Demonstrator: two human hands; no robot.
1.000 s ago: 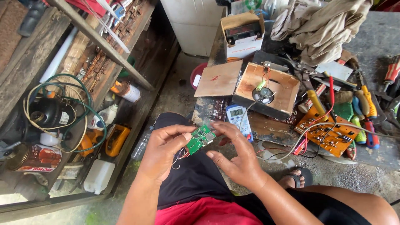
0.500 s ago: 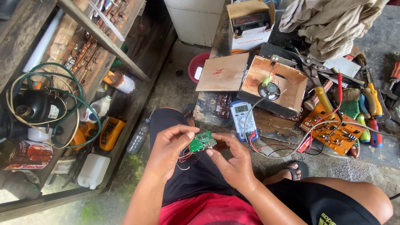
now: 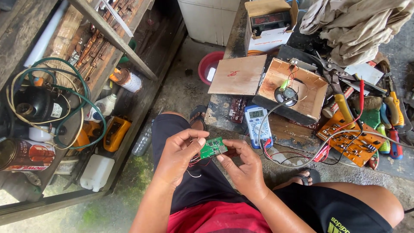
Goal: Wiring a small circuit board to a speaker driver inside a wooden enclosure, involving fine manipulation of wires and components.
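Observation:
A small green circuit board (image 3: 213, 147) with thin red wires hanging under it is held over my lap. My left hand (image 3: 179, 156) pinches its left edge between thumb and fingers. My right hand (image 3: 243, 165) grips its right edge with thumb and fingertips. Just beyond the board lies a blue-and-grey multimeter (image 3: 257, 120) with red and black leads trailing right. An open wooden box (image 3: 291, 90) holding a small round speaker sits behind the meter.
A flat wooden lid (image 3: 238, 75), an orange circuit board (image 3: 351, 141), pliers and screwdrivers (image 3: 390, 113) crowd the low bench on the right. A red bowl (image 3: 208, 65) sits on the floor. On the left, shelves hold a coiled green hose (image 3: 64, 103), cans and a yellow meter (image 3: 115, 133).
The view has shifted slightly and drawn closer. Both hands keep hold of the green board, turning it a little between the fingers.

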